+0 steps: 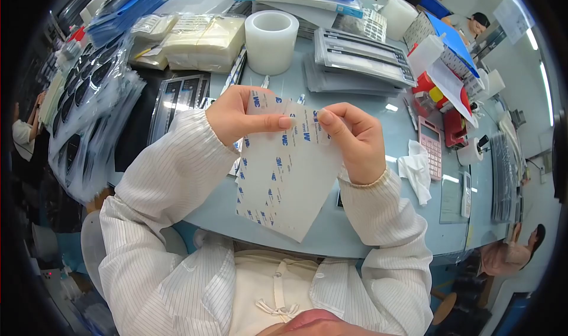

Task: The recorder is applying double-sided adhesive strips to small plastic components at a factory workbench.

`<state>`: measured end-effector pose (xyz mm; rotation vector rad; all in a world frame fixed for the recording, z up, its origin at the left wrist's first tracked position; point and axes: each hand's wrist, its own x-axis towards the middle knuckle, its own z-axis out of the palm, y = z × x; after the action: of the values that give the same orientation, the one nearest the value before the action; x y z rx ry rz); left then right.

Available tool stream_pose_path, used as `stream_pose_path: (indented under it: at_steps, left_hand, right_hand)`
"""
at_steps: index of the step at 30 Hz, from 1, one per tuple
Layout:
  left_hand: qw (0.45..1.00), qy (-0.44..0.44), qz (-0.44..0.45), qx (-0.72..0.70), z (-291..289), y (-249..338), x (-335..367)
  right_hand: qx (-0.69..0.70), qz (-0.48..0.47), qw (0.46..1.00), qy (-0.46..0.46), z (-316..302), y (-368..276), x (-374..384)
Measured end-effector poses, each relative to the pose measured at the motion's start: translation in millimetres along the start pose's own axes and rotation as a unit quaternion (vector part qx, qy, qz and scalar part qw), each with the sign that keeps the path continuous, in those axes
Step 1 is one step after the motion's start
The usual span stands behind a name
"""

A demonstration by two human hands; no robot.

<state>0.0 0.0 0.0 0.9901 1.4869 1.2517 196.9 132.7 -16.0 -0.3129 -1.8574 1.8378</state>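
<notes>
A whitish sheet of printed adhesive backing paper (290,188) with blue marks hangs over the near part of the table. My left hand (239,118) pinches its upper left part, thumb across the front. At the upper right edge my right hand (358,138) grips the sheet between thumb and bent forefinger. The two thumbs are a short way apart. Whether the sheet is one layer or several, I cannot tell. Just beyond my left hand stands a wide roll of clear film (271,43).
Stacked clear-wrapped panels (361,61) lie at the back right, wrapped pale bundles (204,40) at the back left. A pink calculator (430,147) and a crumpled tissue (416,170) are right of my right hand. Plastic-sleeved dark parts (89,105) crowd the left side. Other people sit farther off.
</notes>
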Motion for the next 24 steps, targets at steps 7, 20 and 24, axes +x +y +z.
stream_pose_path:
  at_steps: [7,20,24]
  left_hand:
    - [0.997,-0.052,0.027,-0.048,2.9,-4.5,-5.6]
    - [0.996,0.012,0.078,0.042,14.9,0.5,-15.0]
    - [0.995,0.051,0.061,0.066,17.4,-3.5,-12.4]
  right_hand:
    - [0.137,0.094,0.986,-0.022,-0.9,17.9,5.8]
    - [-0.018,0.072,0.997,0.032,-1.4,19.3,7.8]
    - [-0.348,-0.178,0.907,0.156,5.3,16.3,5.6]
